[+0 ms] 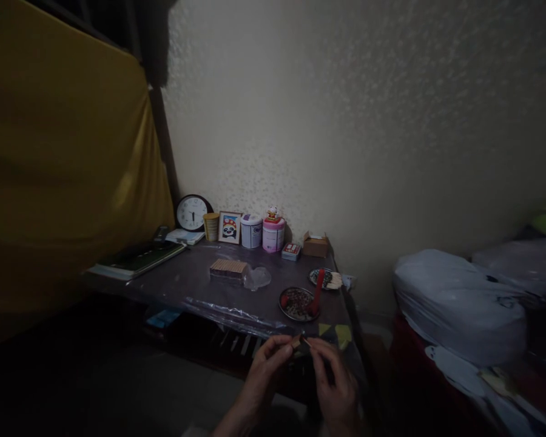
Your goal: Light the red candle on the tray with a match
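Observation:
In front of the table's near edge, my left hand pinches a small tan piece between thumb and fingers. My right hand is closed beside it, its fingertips on a thin, small piece that meets the tan one; the dim light hides what either is. Just beyond my hands lies a round metal plate of small dark and pale bits. A red-handled tool rests on that plate. Behind it, a second plate holds dark bits and pale flat pieces.
A striped block and crumpled clear plastic lie mid-table. Along the wall stand a clock, yellow cup, panda picture, two tubs and a cardboard box. White bags sit at right.

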The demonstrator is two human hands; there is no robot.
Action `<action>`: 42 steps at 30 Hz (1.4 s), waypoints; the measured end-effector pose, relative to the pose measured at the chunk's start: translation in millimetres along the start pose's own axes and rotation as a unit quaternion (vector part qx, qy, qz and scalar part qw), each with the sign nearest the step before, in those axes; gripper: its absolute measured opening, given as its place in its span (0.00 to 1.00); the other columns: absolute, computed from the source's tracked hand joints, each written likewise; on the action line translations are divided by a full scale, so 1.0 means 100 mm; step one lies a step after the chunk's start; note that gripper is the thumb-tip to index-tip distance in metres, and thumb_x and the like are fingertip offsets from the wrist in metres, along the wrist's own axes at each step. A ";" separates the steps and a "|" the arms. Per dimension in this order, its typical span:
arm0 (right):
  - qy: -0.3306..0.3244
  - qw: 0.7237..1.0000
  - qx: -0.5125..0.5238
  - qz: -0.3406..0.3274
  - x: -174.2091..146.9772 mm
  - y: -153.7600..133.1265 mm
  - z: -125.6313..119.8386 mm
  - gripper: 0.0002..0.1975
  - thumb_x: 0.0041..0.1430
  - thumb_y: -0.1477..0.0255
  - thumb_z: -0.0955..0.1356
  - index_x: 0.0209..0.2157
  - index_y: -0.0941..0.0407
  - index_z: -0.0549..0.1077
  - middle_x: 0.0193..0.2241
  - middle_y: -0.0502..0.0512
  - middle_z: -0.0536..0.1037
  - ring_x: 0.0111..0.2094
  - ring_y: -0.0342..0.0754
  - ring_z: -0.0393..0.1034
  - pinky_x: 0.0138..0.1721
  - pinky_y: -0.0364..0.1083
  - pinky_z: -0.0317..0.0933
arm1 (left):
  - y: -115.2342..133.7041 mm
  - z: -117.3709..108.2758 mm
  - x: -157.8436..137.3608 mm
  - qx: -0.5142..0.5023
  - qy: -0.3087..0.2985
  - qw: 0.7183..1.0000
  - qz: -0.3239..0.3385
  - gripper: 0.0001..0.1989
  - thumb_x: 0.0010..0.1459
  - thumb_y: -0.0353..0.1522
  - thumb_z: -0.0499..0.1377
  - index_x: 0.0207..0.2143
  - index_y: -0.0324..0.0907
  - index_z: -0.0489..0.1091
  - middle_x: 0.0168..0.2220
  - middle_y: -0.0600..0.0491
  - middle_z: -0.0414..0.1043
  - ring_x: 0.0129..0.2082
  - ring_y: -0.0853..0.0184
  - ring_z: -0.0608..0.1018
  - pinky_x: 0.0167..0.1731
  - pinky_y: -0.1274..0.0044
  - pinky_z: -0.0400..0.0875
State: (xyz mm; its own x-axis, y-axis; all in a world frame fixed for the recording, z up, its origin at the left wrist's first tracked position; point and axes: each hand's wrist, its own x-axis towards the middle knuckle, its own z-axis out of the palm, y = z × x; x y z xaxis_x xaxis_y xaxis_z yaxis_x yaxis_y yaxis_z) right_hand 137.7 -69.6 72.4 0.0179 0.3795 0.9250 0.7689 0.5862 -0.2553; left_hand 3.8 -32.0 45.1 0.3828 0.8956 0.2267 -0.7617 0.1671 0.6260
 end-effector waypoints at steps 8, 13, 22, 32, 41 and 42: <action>0.004 0.999 -0.031 0.006 0.02 -0.04 -0.05 0.08 0.59 0.81 0.62 0.39 0.58 0.66 0.36 0.52 0.73 0.40 0.37 0.68 0.42 0.37 0.63 | 0.03 0.03 -0.01 -0.002 0.005 1.000 -0.011 0.18 0.50 0.36 0.74 0.37 0.35 0.74 0.39 0.40 0.71 0.39 0.58 0.72 0.39 0.77 0.64; -0.005 0.998 -0.036 -0.053 0.01 0.02 -0.06 0.11 0.57 0.83 0.63 0.42 0.59 0.65 0.37 0.55 0.73 0.42 0.41 0.68 0.45 0.43 0.63 | 0.03 0.05 0.04 -0.008 0.000 1.000 -0.004 0.17 0.49 0.35 0.75 0.37 0.35 0.75 0.39 0.41 0.71 0.41 0.57 0.71 0.43 0.76 0.62; 0.074 0.987 -0.052 0.136 -0.01 0.34 -0.04 0.09 0.59 0.70 0.63 0.30 0.60 0.71 0.28 0.52 0.75 0.29 0.39 0.70 0.33 0.36 0.63 | 0.06 -0.05 0.00 0.041 0.003 0.999 -0.003 0.18 0.52 0.37 0.73 0.38 0.35 0.74 0.38 0.42 0.70 0.39 0.57 0.70 0.39 0.76 0.62; 0.070 0.972 -0.034 0.222 -0.13 0.42 -0.05 0.15 0.57 0.64 0.64 0.28 0.61 0.74 0.28 0.56 0.75 0.29 0.42 0.69 0.30 0.39 0.62 | 0.18 -0.14 0.00 0.083 -0.004 0.997 0.003 0.17 0.52 0.38 0.72 0.39 0.36 0.75 0.43 0.43 0.68 0.43 0.55 0.68 0.42 0.74 0.62; 0.087 0.900 0.054 0.423 -0.11 0.38 -0.06 0.21 0.52 0.57 0.66 0.34 0.62 0.75 0.32 0.59 0.75 0.31 0.45 0.69 0.31 0.41 0.62 | 0.27 -0.44 0.01 0.124 0.004 0.992 0.003 0.18 0.55 0.41 0.70 0.41 0.37 0.75 0.48 0.42 0.66 0.47 0.55 0.65 0.46 0.74 0.59; 0.086 0.897 0.052 0.430 -0.11 0.38 -0.07 0.21 0.52 0.56 0.66 0.34 0.62 0.75 0.32 0.59 0.75 0.31 0.45 0.69 0.31 0.41 0.62 | 0.26 -0.47 0.00 0.123 0.008 0.992 0.004 0.18 0.55 0.41 0.70 0.41 0.37 0.75 0.48 0.42 0.66 0.47 0.55 0.66 0.46 0.74 0.60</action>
State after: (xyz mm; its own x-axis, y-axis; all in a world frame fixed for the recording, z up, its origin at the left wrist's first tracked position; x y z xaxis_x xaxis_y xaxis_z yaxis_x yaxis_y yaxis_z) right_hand 171.0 -56.2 54.2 0.6807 0.6136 0.4001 0.3593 0.1963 -0.9123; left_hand -40.3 -8.1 26.8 0.3679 0.9030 0.2221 -0.6140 0.0565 0.7873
